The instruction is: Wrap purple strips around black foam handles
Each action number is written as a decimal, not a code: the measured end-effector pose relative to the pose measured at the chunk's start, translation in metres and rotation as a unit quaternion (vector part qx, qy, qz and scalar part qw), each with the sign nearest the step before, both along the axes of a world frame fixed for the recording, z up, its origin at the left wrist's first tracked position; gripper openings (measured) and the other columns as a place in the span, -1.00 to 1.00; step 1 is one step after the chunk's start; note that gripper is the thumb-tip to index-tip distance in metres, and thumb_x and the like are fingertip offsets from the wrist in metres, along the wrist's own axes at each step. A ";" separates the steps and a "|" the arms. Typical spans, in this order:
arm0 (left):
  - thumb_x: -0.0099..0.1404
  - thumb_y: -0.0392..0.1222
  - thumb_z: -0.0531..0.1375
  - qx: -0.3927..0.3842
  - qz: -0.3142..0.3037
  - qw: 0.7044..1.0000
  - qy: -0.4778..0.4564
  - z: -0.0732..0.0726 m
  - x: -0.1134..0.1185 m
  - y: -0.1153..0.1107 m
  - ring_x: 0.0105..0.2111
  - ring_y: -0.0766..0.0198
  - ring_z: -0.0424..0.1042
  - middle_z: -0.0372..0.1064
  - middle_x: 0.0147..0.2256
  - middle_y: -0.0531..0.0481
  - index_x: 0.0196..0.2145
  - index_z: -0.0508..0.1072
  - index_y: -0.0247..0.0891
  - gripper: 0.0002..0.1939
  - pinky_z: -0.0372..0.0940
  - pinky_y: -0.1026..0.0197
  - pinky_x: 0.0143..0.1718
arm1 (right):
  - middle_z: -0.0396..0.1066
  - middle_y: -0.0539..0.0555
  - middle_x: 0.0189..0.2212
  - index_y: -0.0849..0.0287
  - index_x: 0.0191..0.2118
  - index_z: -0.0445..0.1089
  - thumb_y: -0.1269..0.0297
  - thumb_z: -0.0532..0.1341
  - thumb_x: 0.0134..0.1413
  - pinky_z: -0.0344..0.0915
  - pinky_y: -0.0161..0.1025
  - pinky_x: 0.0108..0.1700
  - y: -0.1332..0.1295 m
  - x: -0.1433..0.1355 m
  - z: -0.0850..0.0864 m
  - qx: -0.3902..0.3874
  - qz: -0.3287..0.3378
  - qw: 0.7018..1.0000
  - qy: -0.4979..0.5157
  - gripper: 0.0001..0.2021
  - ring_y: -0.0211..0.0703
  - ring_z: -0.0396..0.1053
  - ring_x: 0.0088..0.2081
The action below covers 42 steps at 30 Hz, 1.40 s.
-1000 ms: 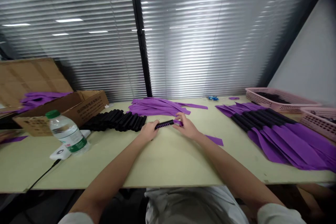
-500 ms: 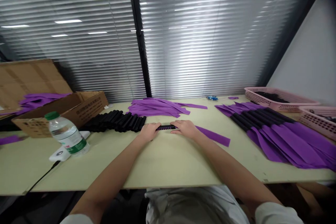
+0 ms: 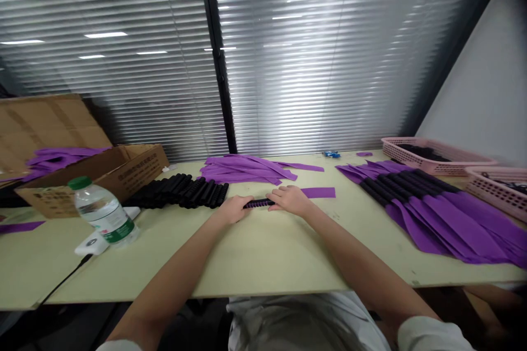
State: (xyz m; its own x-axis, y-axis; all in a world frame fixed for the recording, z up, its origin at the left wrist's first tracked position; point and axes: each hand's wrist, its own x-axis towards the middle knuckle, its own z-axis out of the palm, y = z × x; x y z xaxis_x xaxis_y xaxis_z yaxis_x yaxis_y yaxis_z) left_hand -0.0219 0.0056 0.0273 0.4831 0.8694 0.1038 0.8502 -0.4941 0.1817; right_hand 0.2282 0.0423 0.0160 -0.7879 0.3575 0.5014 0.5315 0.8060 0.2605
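Note:
A black ribbed tube (image 3: 258,203) with purple showing through its gaps lies level between my hands. Around its left end my left hand (image 3: 235,209) is closed. My right hand (image 3: 290,200) grips the other end, fingers bent over it. From behind the right hand a flat purple strip (image 3: 319,192) sticks out to the right over the table. Just left of my left hand is a pile of black ribbed tubes (image 3: 181,191). Behind the hands lies a heap of purple strips (image 3: 247,169).
Black tubes with purple strips through them (image 3: 436,208) lie in a row at right. Pink baskets (image 3: 436,164) stand behind them. At left are a cardboard box (image 3: 135,167), a water bottle (image 3: 105,214) and a white device (image 3: 91,245) with a cable. Blinds (image 3: 304,66) hang behind the table.
The purple strip by my right hand now shows a shorter length and points straight right instead of slanting down. Both hands keep their hold on the tube, nearly in place.

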 end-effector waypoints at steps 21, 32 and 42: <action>0.27 -0.24 0.09 0.031 0.112 0.992 0.046 -0.001 0.007 0.002 -0.22 -0.07 0.49 0.47 -0.26 -0.19 0.24 0.03 -0.18 -0.40 0.28 0.11 -0.23 | 0.48 0.12 -0.26 0.17 -0.10 0.37 0.00 0.01 0.33 0.08 -0.28 -0.42 -0.011 -0.004 0.003 -0.086 -0.086 0.992 -0.012 -0.64 -0.11 0.42 -0.32; 0.32 -0.16 0.11 0.028 0.127 0.990 0.049 0.000 0.008 0.005 -0.32 0.03 0.51 0.45 -0.33 -0.12 0.19 0.02 -0.18 -0.47 0.26 0.21 -0.35 | 0.46 0.12 -0.22 0.17 -0.05 0.35 0.03 0.01 0.33 0.15 -0.27 -0.35 -0.010 0.001 0.008 -0.139 -0.081 0.987 0.015 -0.66 -0.09 0.41 -0.26; 0.32 -0.23 0.09 0.083 0.111 0.987 0.082 0.002 0.006 0.007 -0.26 -0.01 0.52 0.49 -0.35 -0.11 0.16 0.07 -0.20 -0.51 0.29 0.17 -0.27 | 0.48 0.11 -0.27 0.15 -0.09 0.36 0.01 -0.01 0.34 0.12 -0.27 -0.35 -0.014 0.001 0.017 -0.193 -0.108 0.975 0.023 -0.65 -0.07 0.40 -0.29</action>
State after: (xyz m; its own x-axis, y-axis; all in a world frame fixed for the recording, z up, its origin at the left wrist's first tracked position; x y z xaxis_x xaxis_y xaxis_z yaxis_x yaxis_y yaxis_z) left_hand -0.0155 0.0125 0.0298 0.3049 0.9331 0.1906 0.9520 -0.3039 -0.0353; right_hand 0.2292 0.0280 0.0327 -0.6535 0.6811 0.3302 0.7034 0.7076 -0.0674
